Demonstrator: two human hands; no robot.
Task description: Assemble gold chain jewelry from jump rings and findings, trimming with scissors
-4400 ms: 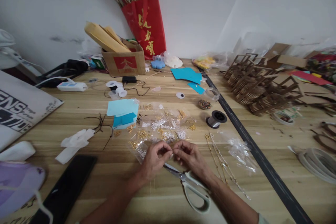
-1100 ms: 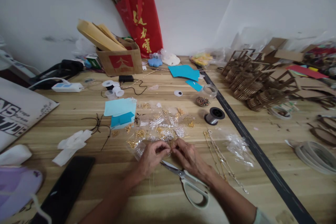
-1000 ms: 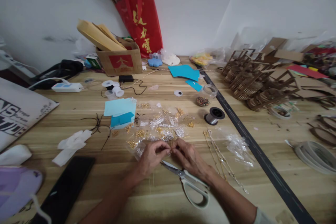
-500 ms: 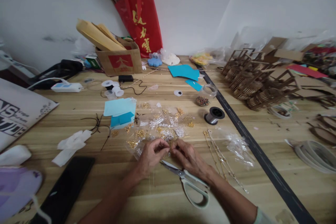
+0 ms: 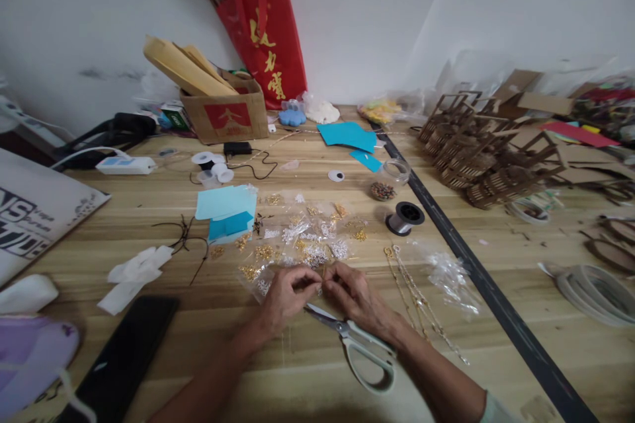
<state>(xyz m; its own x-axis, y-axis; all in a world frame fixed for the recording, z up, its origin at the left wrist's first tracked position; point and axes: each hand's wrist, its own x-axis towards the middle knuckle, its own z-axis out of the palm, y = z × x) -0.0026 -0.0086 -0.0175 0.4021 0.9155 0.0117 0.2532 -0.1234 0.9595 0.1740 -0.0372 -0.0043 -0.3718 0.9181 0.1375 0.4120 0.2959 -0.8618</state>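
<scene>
My left hand [image 5: 290,292] and my right hand [image 5: 350,289] meet fingertip to fingertip over the table. Both are pinched closed on something too small to make out; a thin gold-coloured bit shows by the right fingers. Scissors [image 5: 370,365] with pale green handles lie under my right wrist, blades pointing left and slightly apart. Just beyond my hands spread clear bags with small gold findings [image 5: 264,252] and silver findings [image 5: 316,253]. To the right of my right hand lie gold and silver chains [image 5: 419,301].
A spool of thin clear line [image 5: 405,218] and a round jar of beads [image 5: 383,191] stand beyond the chains. Blue card pieces [image 5: 225,203] lie left of the findings. A black phone [image 5: 124,360] is at front left, and small brown slatted baskets [image 5: 489,152] stand at right.
My left fingers have shifted very slightly at the pinch. My right hand and the things on the table look the same.
</scene>
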